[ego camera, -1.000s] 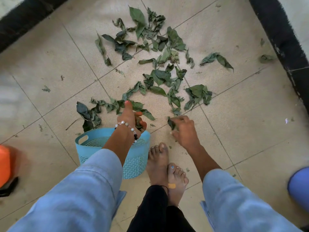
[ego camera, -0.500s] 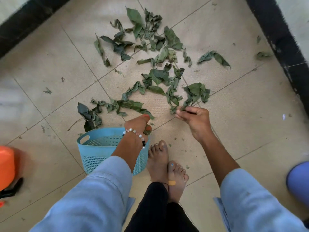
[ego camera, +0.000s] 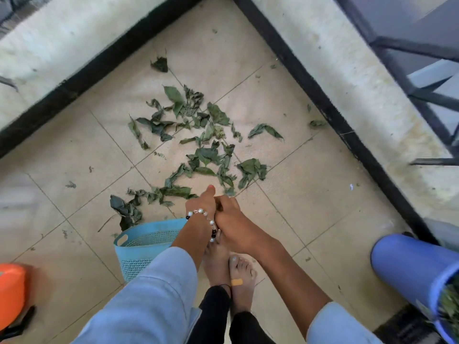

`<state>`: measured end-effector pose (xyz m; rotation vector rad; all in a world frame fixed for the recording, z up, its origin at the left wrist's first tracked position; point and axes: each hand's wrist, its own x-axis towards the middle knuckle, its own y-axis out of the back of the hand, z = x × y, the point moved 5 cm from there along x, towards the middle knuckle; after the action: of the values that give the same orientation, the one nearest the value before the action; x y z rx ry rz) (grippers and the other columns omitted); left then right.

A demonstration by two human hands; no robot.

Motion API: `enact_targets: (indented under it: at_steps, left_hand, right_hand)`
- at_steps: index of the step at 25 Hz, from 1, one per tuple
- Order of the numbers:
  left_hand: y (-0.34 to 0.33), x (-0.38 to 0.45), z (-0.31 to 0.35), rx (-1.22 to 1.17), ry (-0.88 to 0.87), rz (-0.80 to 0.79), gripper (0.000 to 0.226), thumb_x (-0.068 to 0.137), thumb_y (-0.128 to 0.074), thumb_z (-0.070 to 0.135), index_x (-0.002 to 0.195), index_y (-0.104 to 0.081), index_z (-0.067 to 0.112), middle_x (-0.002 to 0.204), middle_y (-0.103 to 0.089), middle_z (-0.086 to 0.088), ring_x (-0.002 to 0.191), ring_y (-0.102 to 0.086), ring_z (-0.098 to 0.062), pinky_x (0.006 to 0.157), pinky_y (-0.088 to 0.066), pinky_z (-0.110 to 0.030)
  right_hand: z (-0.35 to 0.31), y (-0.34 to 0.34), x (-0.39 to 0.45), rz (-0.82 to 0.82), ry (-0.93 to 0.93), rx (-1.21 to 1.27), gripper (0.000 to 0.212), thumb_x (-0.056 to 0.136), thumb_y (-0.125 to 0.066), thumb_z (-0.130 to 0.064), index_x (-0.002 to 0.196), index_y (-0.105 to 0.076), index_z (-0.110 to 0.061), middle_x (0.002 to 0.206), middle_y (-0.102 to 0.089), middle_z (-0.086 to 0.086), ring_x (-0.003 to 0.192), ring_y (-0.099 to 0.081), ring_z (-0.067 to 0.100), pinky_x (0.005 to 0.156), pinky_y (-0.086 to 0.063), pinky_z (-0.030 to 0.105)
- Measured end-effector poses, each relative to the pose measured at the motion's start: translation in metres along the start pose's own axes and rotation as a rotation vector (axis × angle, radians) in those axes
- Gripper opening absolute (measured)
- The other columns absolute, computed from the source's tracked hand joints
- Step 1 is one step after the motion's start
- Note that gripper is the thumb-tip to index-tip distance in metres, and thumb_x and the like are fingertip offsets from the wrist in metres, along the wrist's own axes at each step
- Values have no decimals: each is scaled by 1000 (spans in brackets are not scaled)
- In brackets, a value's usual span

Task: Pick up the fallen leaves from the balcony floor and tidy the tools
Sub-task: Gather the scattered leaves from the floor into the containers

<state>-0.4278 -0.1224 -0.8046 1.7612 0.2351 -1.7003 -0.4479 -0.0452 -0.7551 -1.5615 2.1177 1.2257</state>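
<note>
Several wilted green leaves (ego camera: pixel 206 155) lie scattered over the beige floor tiles (ego camera: pixel 285 199) ahead of my bare feet. My left hand (ego camera: pixel 200 207), with a bead bracelet at the wrist, hovers over the far rim of a light blue plastic basket (ego camera: pixel 139 244), fingers curled round a bunch of leaves and thumb pointing up. My right hand (ego camera: pixel 232 217) presses against it, its fingertips curled in at the left palm. Only a sliver of green shows between the two hands. What lies inside the basket is hidden by my arm.
An orange object (ego camera: pixel 10 289) sits at the left edge. A blue-violet pot (ego camera: pixel 409 264) with greenery stands at the right. Black skirting (ego camera: pixel 323 108) and pale walls close the corner. A dark metal railing (ego camera: pixel 409 70) runs at the top right.
My right hand pinched a leaf from the floor and drew back left to meet my left hand above the basket. The view tilted up toward the corner.
</note>
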Motion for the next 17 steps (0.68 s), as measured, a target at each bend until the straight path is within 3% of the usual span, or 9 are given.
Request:
enact_targets:
  at_steps: [2, 6, 8, 9, 11, 12, 13, 15, 17]
  left_hand:
    - [-13, -17, 4, -67, 4, -45, 49, 86, -70, 36, 113, -60, -4, 101, -66, -16, 85, -64, -30, 79, -55, -42]
    - [-59, -56, 28, -142, -54, -154, 37, 88, -69, 32, 94, -60, -3, 83, -65, -17, 68, -64, -29, 52, -53, -36]
    - [-80, -61, 43, -109, -96, -133, 42, 87, -68, 38, 94, -62, -3, 87, -68, -16, 74, -66, -29, 56, -55, -36]
    - [-88, -56, 51, -98, -113, -105, 46, 86, -68, 43, 98, -64, -1, 90, -69, -15, 77, -67, -28, 60, -56, -35]
    - [-104, -41, 62, -104, -101, -69, 51, 85, -66, 49, 105, -64, 1, 93, -71, -12, 78, -69, -26, 62, -57, -34]
    - [-111, -31, 65, -121, -84, -47, 52, 86, -64, 49, 105, -63, 1, 92, -70, -11, 73, -69, -24, 60, -57, -32]
    - [-117, -21, 69, -143, -85, -30, 46, 89, -62, 46, 100, -62, 1, 85, -67, -10, 60, -66, -18, 54, -55, -27]
    - [-129, -11, 75, -203, -68, -24, 33, 98, -51, 37, 87, -58, 6, 67, -53, -6, 29, -45, -7, 33, -35, -12]
    - [-141, 2, 78, -229, -6, 9, 45, 98, -43, 48, 74, -48, 10, 58, -45, -4, 21, -29, -6, 29, -20, -8]
  right_hand:
    - [17, 33, 0, 23, 5, -75, 33, 81, -55, 2, 111, -65, -3, 112, -58, 16, 106, -52, 30, 85, -46, 34]
    - [41, 95, -24, 405, -184, -4, 30, 73, -59, -1, 90, -71, -22, 76, -68, 5, 71, -62, 25, 61, -45, 33]
    - [54, 109, -35, 527, -97, -89, 32, 75, -62, -1, 97, -69, -23, 92, -71, 1, 93, -64, 24, 73, -36, 34]
    - [66, 112, -34, 497, -32, -123, 39, 78, -62, -3, 111, -65, -25, 117, -66, -2, 118, -53, 24, 83, -30, 36]
    - [96, 116, -26, 235, 47, -76, 59, 85, -62, -17, 136, -45, -42, 159, -15, -11, 146, -6, 21, 101, -17, 49]
    - [114, 123, -22, 119, 49, 40, 62, 86, -63, -28, 135, -36, -56, 159, 7, -17, 146, 8, 19, 107, -9, 54]
    - [133, 136, -17, 100, 45, 243, 59, 86, -60, -35, 130, -34, -64, 157, 12, -19, 146, 10, 17, 111, -3, 54]
    - [190, 173, -6, 367, -67, 672, 47, 89, -60, -25, 125, -49, -54, 156, -25, -9, 143, -23, 14, 117, -16, 44]
    - [267, 198, 14, 603, -381, 545, 29, 93, -58, -15, 120, -64, -22, 131, -59, 3, 118, -54, 15, 106, -39, 30]
